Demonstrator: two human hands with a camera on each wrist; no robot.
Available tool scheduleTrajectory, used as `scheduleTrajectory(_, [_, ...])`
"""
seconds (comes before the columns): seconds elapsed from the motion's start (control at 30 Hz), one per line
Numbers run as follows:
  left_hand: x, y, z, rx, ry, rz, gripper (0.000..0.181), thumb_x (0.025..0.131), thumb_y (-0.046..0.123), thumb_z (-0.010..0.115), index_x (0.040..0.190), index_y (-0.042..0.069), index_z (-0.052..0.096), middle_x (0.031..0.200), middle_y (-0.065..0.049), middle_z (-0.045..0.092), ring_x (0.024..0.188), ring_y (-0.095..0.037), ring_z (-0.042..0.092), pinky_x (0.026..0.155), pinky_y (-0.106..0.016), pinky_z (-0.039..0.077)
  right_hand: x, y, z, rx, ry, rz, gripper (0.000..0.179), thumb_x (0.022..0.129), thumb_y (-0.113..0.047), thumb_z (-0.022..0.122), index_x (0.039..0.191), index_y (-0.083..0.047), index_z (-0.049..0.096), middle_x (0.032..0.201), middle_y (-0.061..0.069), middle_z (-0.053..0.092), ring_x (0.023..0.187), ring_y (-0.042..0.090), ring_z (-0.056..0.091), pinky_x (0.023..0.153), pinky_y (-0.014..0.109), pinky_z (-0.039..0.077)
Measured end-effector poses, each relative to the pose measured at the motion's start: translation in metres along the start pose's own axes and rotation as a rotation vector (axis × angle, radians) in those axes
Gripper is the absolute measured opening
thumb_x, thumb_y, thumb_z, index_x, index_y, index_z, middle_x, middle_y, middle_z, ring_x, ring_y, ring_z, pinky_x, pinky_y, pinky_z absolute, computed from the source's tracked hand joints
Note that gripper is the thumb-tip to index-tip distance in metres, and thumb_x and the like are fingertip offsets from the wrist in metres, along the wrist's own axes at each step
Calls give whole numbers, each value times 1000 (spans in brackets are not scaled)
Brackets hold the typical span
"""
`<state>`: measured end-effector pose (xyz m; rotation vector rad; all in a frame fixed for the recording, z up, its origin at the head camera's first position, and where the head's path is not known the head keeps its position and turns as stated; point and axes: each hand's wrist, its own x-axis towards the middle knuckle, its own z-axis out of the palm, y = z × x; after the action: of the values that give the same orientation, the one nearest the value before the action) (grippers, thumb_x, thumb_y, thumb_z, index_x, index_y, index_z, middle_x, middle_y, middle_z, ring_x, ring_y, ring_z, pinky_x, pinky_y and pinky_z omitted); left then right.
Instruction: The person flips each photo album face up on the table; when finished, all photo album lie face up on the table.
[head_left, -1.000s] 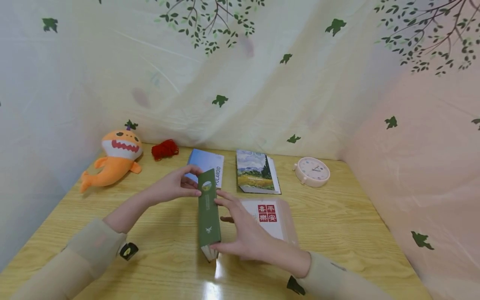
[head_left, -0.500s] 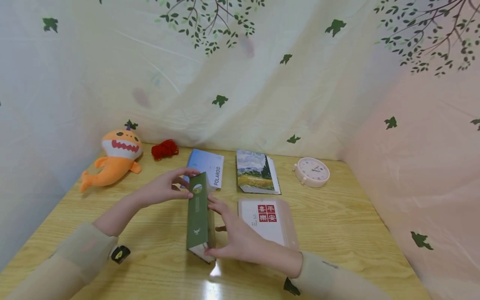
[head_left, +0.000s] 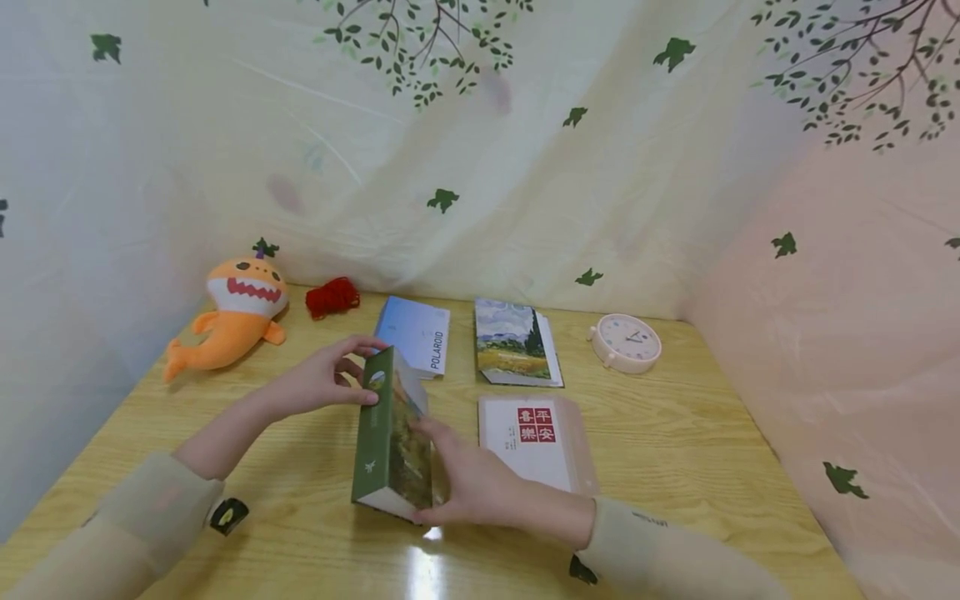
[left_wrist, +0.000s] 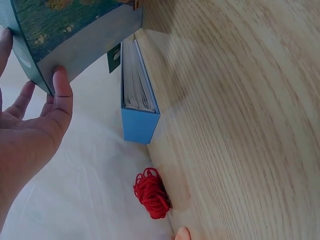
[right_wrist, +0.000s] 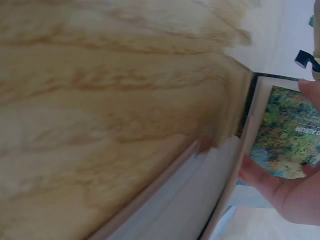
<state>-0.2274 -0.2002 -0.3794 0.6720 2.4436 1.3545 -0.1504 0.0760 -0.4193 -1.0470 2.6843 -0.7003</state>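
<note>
A thick photo album (head_left: 411, 467) with a green spine and a painted cover stands tilted over the near middle of the table. My left hand (head_left: 318, 385) grips its far spine end, thumb on the spine; the left wrist view shows the fingers (left_wrist: 62, 92) around the corner of the album (left_wrist: 75, 30). With my right hand (head_left: 483, 483) I hold its right side, thumb at the near bottom corner and fingers against the cover. In the right wrist view, that hand (right_wrist: 295, 195) spans the painted cover (right_wrist: 285, 130). The album's far cover is hidden in the head view.
Behind lie a blue POLAROID album (head_left: 416, 333) and a landscape-cover album (head_left: 513, 346). A pink-and-white album (head_left: 540, 446) with red characters is right of my right hand. Along the back are an orange plush shark (head_left: 236, 321), red yarn (head_left: 332, 297) and a pink clock (head_left: 626, 342).
Both hands have moved left with the album. It has turned so that its painted cover now shows beside the green spine.
</note>
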Motion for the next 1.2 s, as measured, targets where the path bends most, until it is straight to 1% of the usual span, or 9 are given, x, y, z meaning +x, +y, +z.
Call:
scheduleTrajectory(0.07, [-1, -1, 0, -2, -2, 1, 70, 81, 30, 76, 138, 17, 39, 132, -18, 43, 93, -23, 57, 78, -34, 51, -1, 3, 3, -20, -23, 6, 108, 69, -52, 78, 150, -29, 12, 150, 4, 33, 104, 23, 61, 80, 32, 54])
scheduleTrajectory(0.17, [-2, -4, -1, -9, -8, -7, 69, 81, 29, 75, 138, 17, 38, 133, -20, 41, 91, -23, 58, 76, -34, 52, -1, 5, 7, -32, -41, -10, 106, 70, -50, 79, 150, -29, 12, 151, 5, 30, 101, 23, 62, 78, 30, 54])
scheduleTrajectory(0.33, [-5, -9, -1, -65, -49, -50, 69, 83, 29, 73, 139, 17, 34, 135, -21, 36, 96, -26, 58, 77, -35, 53, -1, 6, 7, 1, -79, -29, 102, 73, -43, 79, 150, -28, 14, 153, 13, 21, 116, 31, 54, 89, 36, 51])
scheduleTrajectory(0.43, [-7, -14, -2, -104, -78, -73, 70, 85, 28, 71, 140, 16, 31, 137, -22, 34, 100, -28, 57, 80, -37, 53, -2, 6, 6, 27, -109, -23, 100, 75, -41, 78, 150, -30, 14, 154, 17, 17, 118, 35, 52, 89, 37, 52])
scheduleTrajectory(0.5, [-8, -18, -2, -119, -92, -80, 70, 86, 27, 71, 141, 16, 29, 140, -22, 33, 103, -28, 56, 82, -38, 53, -3, 6, 5, 36, -124, -16, 100, 75, -41, 78, 150, -32, 13, 154, 19, 15, 114, 35, 55, 85, 36, 53])
scheduleTrajectory(0.7, [-11, -29, 0, -136, -124, -72, 73, 86, 26, 70, 144, 13, 27, 146, -22, 27, 110, -31, 55, 84, -39, 53, -6, 8, 2, 40, -161, -6, 96, 75, -41, 78, 148, -37, 16, 155, 18, 13, 104, 30, 60, 73, 27, 53])
scheduleTrajectory(1.0, [-7, -40, 8, -160, -137, -57, 76, 84, 26, 72, 144, 12, 30, 143, -21, 32, 111, -32, 57, 82, -37, 54, -10, 17, 0, 22, -167, -17, 90, 75, -44, 78, 145, -38, 23, 155, 15, 14, 100, 27, 61, 71, 26, 53])
scheduleTrajectory(1.1, [-6, -45, 11, -157, -149, -55, 76, 83, 26, 73, 145, 12, 30, 144, -22, 31, 112, -33, 57, 81, -37, 55, -11, 20, 0, 10, -165, -20, 89, 74, -45, 77, 145, -38, 24, 155, 14, 14, 109, 31, 57, 77, 32, 54])
scheduleTrajectory(1.2, [-5, -50, 14, -141, -170, -36, 77, 84, 26, 72, 146, 12, 29, 145, -23, 29, 113, -34, 56, 82, -35, 55, -12, 24, -1, -10, -168, -26, 88, 74, -47, 77, 145, -38, 25, 155, 13, 13, 119, 34, 51, 85, 38, 53])
